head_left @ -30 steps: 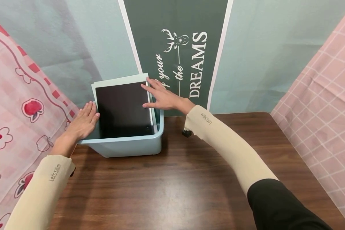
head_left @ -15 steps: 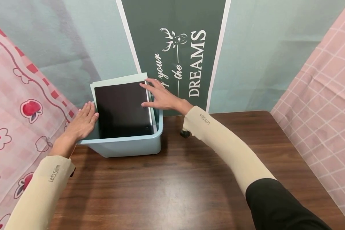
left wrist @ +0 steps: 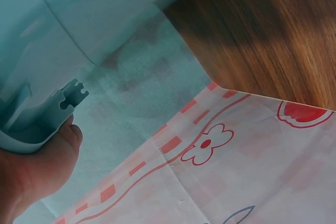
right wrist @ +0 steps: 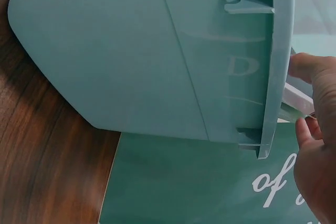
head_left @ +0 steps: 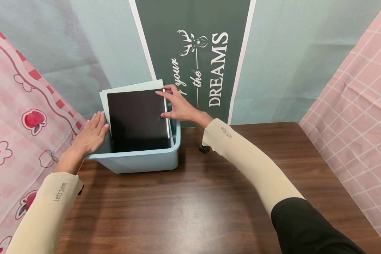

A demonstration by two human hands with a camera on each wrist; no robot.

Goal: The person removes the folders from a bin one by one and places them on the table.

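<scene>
A light blue plastic bin point(head_left: 146, 162) stands at the table's back left. Inside it a flat black folder point(head_left: 136, 116) with a white right edge leans up. Behind the folder, pale green sheets or boards point(head_left: 131, 87) rise above the bin; their kind is unclear. My right hand point(head_left: 182, 107) pinches the folder's right edge, thumb on the front face and other fingers around the upper right corner. In the right wrist view a white edge point(right wrist: 298, 98) shows beside these fingers. My left hand point(head_left: 93, 134) lies with straight fingers on the bin's left rim point(left wrist: 31, 145).
The brown wooden table point(head_left: 190, 201) stretches in front and to the right. A pink patterned cloth point(head_left: 19, 141) hangs at the left, close to the bin. Behind is a printed backdrop point(head_left: 203, 21); a pink checked cloth point(head_left: 362, 116) hangs at the right.
My right fingers have drawn together on the folder's edge. The black folder has shifted slightly right, showing more pale green along its left side. My left hand stays on the rim.
</scene>
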